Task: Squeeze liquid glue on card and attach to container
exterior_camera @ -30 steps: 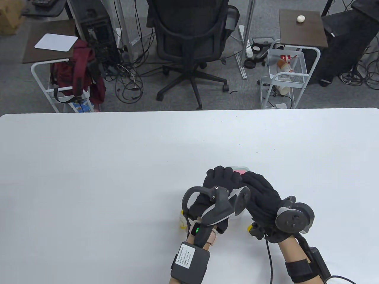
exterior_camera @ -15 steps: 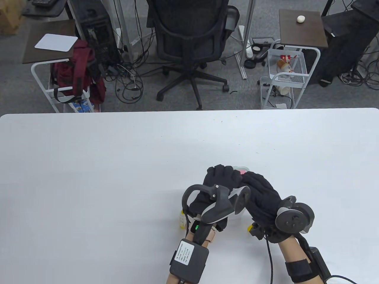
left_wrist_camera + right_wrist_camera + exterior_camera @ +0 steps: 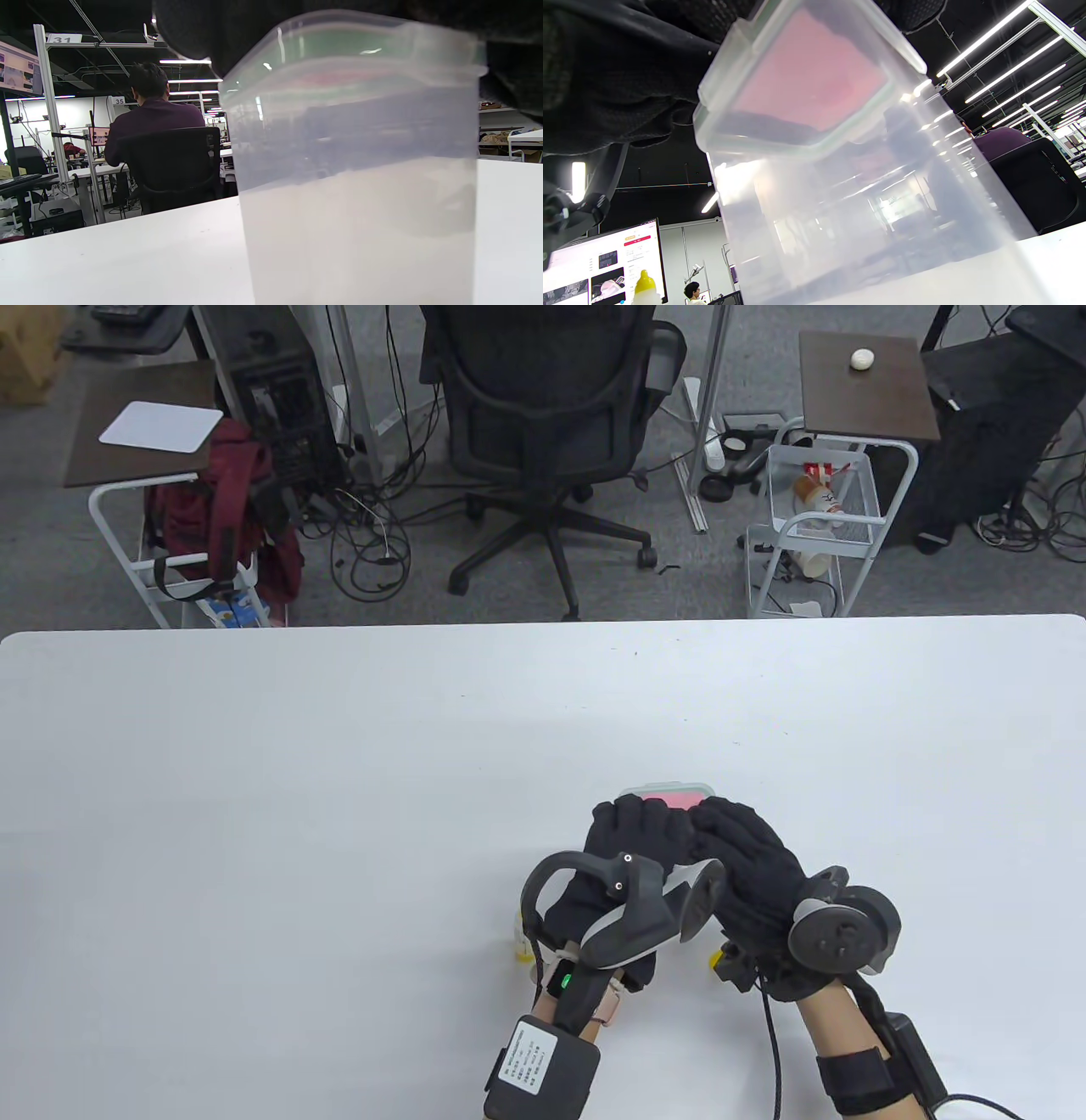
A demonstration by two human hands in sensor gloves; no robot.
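Pressing down now: our left hand (image 3: 632, 848) and right hand (image 3: 747, 857) are sliding back, flat on the container (image 3: 670, 791) lid, uncovering more pink card (image 3: 674, 799), so it's probably sticking.

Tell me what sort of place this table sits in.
Probably a shared office or lab workspace: an office chair and a computer tower with tangled cables stand past the white table, and the left wrist view shows numbered posts and someone at a desk.
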